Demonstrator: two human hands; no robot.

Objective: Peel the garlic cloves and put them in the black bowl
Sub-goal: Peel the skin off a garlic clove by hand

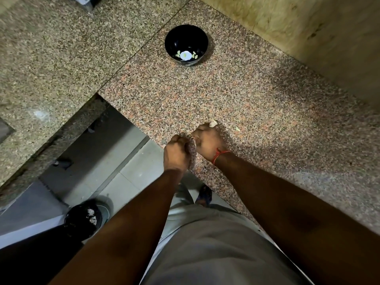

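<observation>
Both forearms reach forward over the near corner of the granite tabletop [257, 95], well short of the black bowl [186, 44]. The left hand [177, 151] is curled into a fist, its grip pressed together (on what, I cannot tell). The right hand [205, 140], a red thread [218, 154] at its wrist, curls downward, fingertips touching a garlic clove [213, 123]. Peeled cloves [195, 56] lie inside the bowl.

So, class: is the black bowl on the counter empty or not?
Not empty: the black bowl stands upright with a few pale peeled garlic cloves at its bottom.
</observation>
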